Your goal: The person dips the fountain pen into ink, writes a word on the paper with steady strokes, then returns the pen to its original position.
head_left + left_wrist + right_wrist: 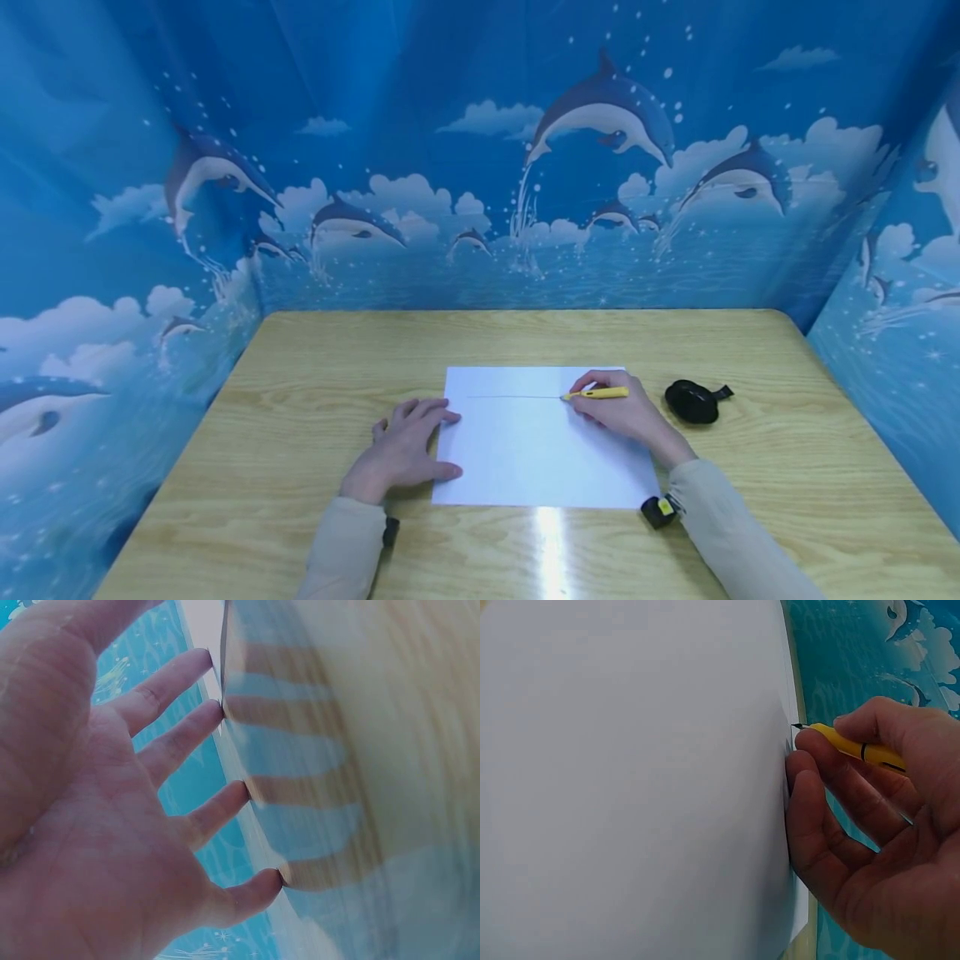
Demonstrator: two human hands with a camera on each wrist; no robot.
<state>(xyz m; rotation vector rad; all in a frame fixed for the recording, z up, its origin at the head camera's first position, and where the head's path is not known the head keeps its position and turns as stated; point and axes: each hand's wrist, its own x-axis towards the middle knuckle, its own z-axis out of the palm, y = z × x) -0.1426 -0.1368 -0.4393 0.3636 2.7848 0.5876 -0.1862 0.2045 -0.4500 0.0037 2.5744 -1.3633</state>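
A white sheet of paper (517,458) lies on the wooden table, with a thin dark line (513,397) running across its upper part. My right hand (618,410) pinches a yellow fountain pen (606,392) between thumb and fingers, its tip at the line's right end. In the right wrist view the pen's dark nib (800,726) meets the sheet, while the other fingers curl beneath and rest at the paper. My left hand (405,446) is spread at the sheet's left edge, thumb and index fingertip on the paper. The left wrist view shows its fingertips (264,885) touching down on the glossy surface.
Right of the paper sits a small black pan-shaped object (692,402) with a short handle. A black wrist device (658,511) overlaps the paper's lower right corner. Behind the wooden table (300,358) hangs a blue dolphin-print curtain (420,125), also along both sides.
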